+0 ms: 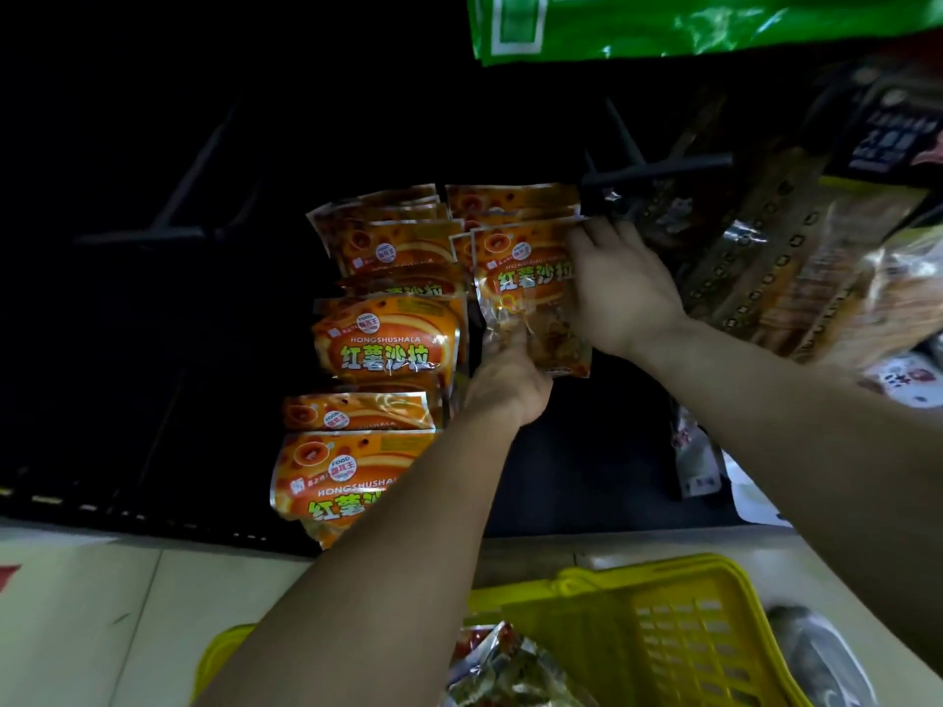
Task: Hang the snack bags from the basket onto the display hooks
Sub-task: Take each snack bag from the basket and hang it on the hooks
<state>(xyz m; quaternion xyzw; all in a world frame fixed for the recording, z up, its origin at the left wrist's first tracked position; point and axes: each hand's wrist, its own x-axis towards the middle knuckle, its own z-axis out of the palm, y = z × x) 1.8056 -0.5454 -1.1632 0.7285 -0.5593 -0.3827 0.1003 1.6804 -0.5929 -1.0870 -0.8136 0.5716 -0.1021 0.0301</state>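
a: where's the snack bag (pixel 528 293) against the black hook (pixel 663 170)?
b: just below and left of the hook's near end, upright, print facing out. its top edge sits level with the hook's base, and i can't tell whether the hole is on the prong.
a: and the hands?
b: the left hand (pixel 505 385) is under the hook, fingers curled round the bag's clear bottom part. the right hand (pixel 622 288) is right below the hook, back of the hand showing, thumb and fingers closed on the bag's upper right corner.
a: anything behind that bag?
b: a few more orange bags (pixel 510 201) of the same print, stacked just left of the hook, touching the held one.
a: further left?
b: a column of hung bags (pixel 388 344) well left of the hook, running downward, overlapping each other.
a: the basket?
b: the yellow basket (pixel 678 630) stands far below the hook on a pale floor, with crinkled foil packets (pixel 505 665) in it.
a: right of the hook?
b: brown patterned packets (pixel 765 257) hang tilted, just beside it. above the hook, a green bag (pixel 689 23).
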